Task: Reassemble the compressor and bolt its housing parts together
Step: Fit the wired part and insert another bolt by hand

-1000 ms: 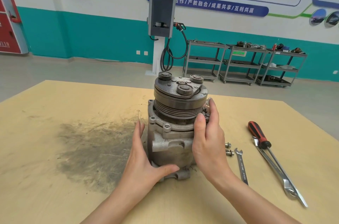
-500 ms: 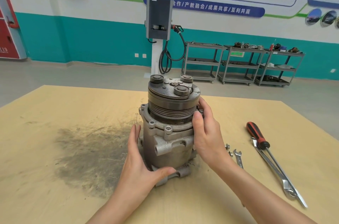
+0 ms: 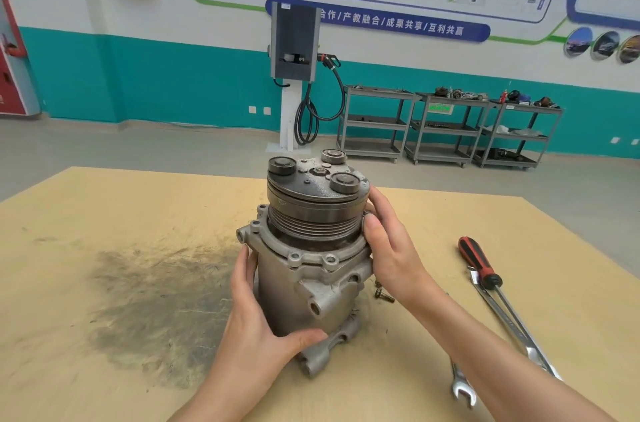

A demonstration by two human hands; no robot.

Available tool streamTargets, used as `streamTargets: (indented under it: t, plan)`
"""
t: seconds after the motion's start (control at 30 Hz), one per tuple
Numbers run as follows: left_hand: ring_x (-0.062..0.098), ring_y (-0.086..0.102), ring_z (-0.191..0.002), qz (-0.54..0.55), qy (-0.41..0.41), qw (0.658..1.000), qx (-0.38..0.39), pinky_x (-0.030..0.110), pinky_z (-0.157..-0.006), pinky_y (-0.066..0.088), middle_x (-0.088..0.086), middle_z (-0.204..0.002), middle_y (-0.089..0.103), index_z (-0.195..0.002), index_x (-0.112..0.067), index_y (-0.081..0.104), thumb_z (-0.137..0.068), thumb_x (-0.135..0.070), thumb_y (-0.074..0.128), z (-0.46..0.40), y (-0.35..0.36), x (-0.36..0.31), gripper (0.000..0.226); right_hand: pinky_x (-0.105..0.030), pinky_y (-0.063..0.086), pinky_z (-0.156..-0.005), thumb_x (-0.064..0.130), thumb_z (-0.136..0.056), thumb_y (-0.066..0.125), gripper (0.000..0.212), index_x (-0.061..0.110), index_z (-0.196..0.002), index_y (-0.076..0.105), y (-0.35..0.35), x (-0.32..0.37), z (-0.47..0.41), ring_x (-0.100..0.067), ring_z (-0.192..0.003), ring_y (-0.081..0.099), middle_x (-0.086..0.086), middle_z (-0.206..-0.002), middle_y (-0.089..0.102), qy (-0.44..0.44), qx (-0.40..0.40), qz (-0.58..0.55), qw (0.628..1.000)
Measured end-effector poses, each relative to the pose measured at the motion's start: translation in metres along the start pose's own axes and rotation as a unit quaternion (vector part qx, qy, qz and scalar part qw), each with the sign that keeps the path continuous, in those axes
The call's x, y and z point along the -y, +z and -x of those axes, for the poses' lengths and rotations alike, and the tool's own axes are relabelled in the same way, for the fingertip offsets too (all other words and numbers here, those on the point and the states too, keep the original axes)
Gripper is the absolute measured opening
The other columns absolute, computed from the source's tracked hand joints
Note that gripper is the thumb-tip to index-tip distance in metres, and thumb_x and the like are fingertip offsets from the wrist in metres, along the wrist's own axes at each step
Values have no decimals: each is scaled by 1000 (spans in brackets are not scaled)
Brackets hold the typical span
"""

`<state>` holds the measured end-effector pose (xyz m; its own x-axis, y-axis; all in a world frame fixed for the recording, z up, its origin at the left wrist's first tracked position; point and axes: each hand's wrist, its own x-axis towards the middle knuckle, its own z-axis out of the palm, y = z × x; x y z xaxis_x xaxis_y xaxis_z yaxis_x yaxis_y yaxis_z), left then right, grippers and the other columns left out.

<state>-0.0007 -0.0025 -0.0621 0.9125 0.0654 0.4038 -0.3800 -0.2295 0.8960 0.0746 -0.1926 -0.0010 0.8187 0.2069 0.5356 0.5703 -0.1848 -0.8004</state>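
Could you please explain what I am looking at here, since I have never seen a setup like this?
This is one picture from a camera worn on a person's head, looking forward and down at their own bare hands. No robot is involved. On a wooden table stands a metal compressor, upright, with a grooved pulley on top. The left hand grips its lower body, thumb curled round the front. The right hand holds the upper part beside the pulley. The bolt holes in the flange under the pulley look empty. To the right lie loose bolts, a small wrench, a red-handled screwdriver and a longer wrench. A dark grease stain marks the table on the left. Behind is a workshop with shelf carts.
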Motion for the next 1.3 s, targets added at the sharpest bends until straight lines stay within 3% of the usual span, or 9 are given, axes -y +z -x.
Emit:
streamTargets:
  t: [0.13,0.23,0.37,0.5,0.6,0.77,0.9,1.17,1.3]
  plan:
    - [-23,20,-131,31,-8,999,-3,-4,-97,22,-32,-146,18,-131,-55,1,-38,-53,85,1,3,3,125,-6,36,-96,18,-98,33,53,3,-148,25,-4,3,-3,12,-121,48,41,-125,53,5,27,11,1000]
    - [-21,21,-132,41,-22,999,-23,11,-107,24,-18,-150,23,-136,-42,3,-37,-54,81,0,3,4,126,-2,33,-94,22,-99,32,54,5,-150,23,-1,7,0,18,-119,45,46,-123,50,5,19,24,1000]
    - [-23,23,-130,46,-21,998,-39,22,-111,23,-21,-145,25,-135,-42,9,-39,-49,90,-1,1,7,125,1,32,-93,43,-97,35,58,19,-149,25,4,17,14,25,-119,39,48,-122,48,32,-19,1,999]
    - [-21,24,-130,53,-23,997,-47,19,-109,25,-28,-139,26,-130,-39,14,-37,-58,88,0,2,11,121,-17,31,-111,73,-84,42,73,37,-145,23,15,38,28,15,-131,33,19,-147,39,64,-85,-16,994]
    - [-5,28,-137,58,-32,997,-39,29,-114,25,-13,-147,30,-134,-39,11,-35,-58,89,1,3,13,127,-30,25,-116,88,-62,52,107,43,-149,11,30,53,34,7,-140,24,18,-154,28,81,-88,38,992]
    - [-34,33,-111,6,-36,999,-13,4,-88,35,-60,-117,35,-128,-60,16,-35,-61,80,-2,-3,8,113,-41,26,-117,69,-59,67,108,44,-146,8,48,58,33,-4,-141,27,18,-149,30,65,-103,103,987]
    - [-19,47,-114,0,-40,999,-3,15,-92,41,-41,-121,53,-135,-50,33,-43,-50,87,-2,-5,4,106,-39,29,-116,65,-68,62,101,35,-150,11,49,57,36,-3,-140,29,15,-148,33,44,-113,113,986]
    - [-17,50,-112,5,-45,999,0,17,-88,42,-41,-120,54,-130,-52,39,-41,-58,83,-1,-5,3,99,-39,33,-114,52,-77,64,95,21,-153,16,45,54,35,-7,-139,33,8,-149,36,26,-116,135,984]
    - [-29,43,-107,5,-47,999,-2,6,-80,40,-53,-113,47,-123,-58,36,-43,-56,87,0,-6,2,94,-37,34,-113,48,-78,65,92,19,-153,19,37,50,31,-5,-138,36,6,-147,40,20,-97,118,988]
